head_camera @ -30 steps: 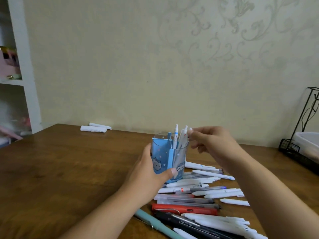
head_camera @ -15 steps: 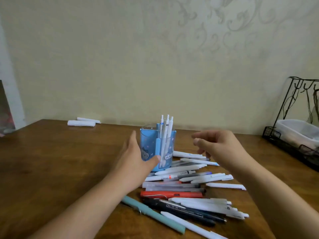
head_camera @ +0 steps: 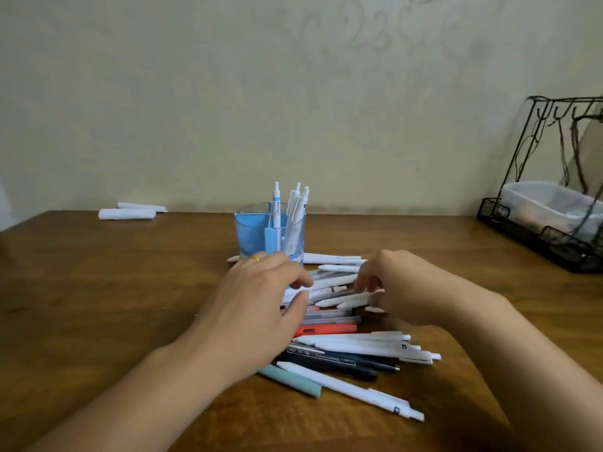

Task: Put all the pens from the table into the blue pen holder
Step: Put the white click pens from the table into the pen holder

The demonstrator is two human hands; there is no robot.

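The blue pen holder (head_camera: 253, 234) stands upright on the wooden table (head_camera: 98, 305), with three white pens (head_camera: 295, 210) sticking out of it. In front of it lies a pile of several pens: white ones (head_camera: 362, 345), a red one (head_camera: 329, 329), dark ones (head_camera: 342, 365) and a teal one (head_camera: 293, 381). My left hand (head_camera: 261, 298) rests on the pile's left side, thumb and fingers pinching a white pen (head_camera: 326, 290). My right hand (head_camera: 401, 285) reaches into the pile from the right, fingers curled on another white pen (head_camera: 344, 300). Both pens still lie on the pile.
A black wire rack (head_camera: 522, 233) holding a clear plastic box (head_camera: 548, 203) stands at the table's right edge. Two white paper rolls (head_camera: 127, 213) lie at the back left near the wall. Bare wood lies left of the pile.
My left hand let go of the holder and dropped onto the pile. My right hand came down from the holder's rim to the pens. The camera tilted down and right.
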